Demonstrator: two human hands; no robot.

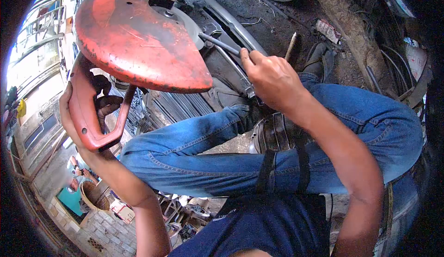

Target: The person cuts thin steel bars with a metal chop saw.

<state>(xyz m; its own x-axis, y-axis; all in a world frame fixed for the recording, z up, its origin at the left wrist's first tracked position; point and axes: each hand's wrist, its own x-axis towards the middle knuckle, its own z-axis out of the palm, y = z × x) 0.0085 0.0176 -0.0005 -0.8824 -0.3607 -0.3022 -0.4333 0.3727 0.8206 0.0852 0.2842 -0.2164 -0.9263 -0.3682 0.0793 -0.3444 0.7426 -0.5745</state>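
At left, the left hand [67, 111] curls round a red handle [83, 113]. Right hand [273, 77] pinches a metal rod [219, 43]. Far-right wrapper [328, 30] print: unreadable.

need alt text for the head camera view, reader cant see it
A person's left hand grips the red handle of a saw with a large scuffed guard, while the right hand holds a slim grey rod, its far end beside the partly covered disc. Below are blue-jeaned legs, with metal bars lying nearby.
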